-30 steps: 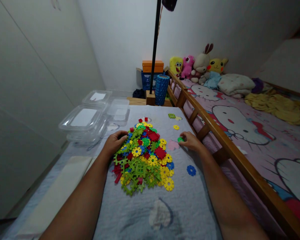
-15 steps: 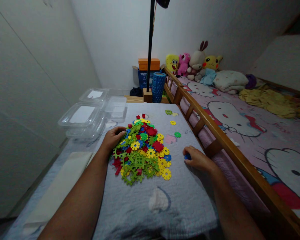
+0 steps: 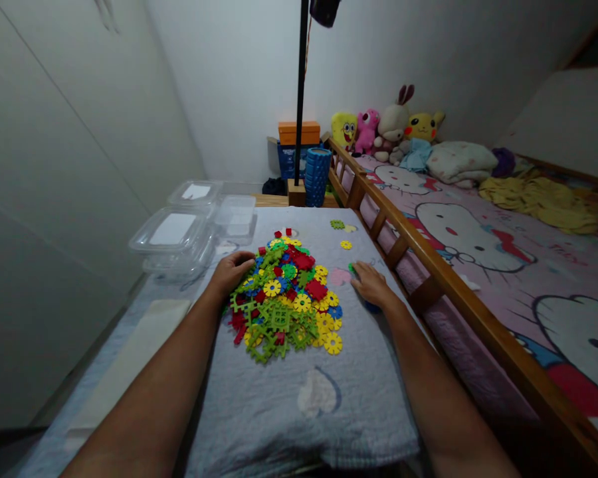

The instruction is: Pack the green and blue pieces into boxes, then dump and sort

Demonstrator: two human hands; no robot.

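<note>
A heap of plastic interlocking pieces, green, yellow, red and blue, lies on the cloth-covered table. My left hand rests against the heap's upper left side, fingers loosely curved and apart, with no piece seen held. To the right of the heap, my right hand lies low over the cloth, fingers stretched forward. Its fingertips touch a green flower-shaped disc, which they partly cover. Beneath that hand's near side, a blue piece shows in part on the cloth. A yellow disc and a green square piece lie farther back.
Clear plastic boxes with lids stand at the back left. A pale folded sheet lies by my left forearm. The wooden bed rail runs along the right. Behind the table stand a black pole and a blue roller.
My right hand has moved forward and slightly left from the blue piece, which it has let go, to the green disc. My left hand stays at the heap. The camera view has shifted slightly.
</note>
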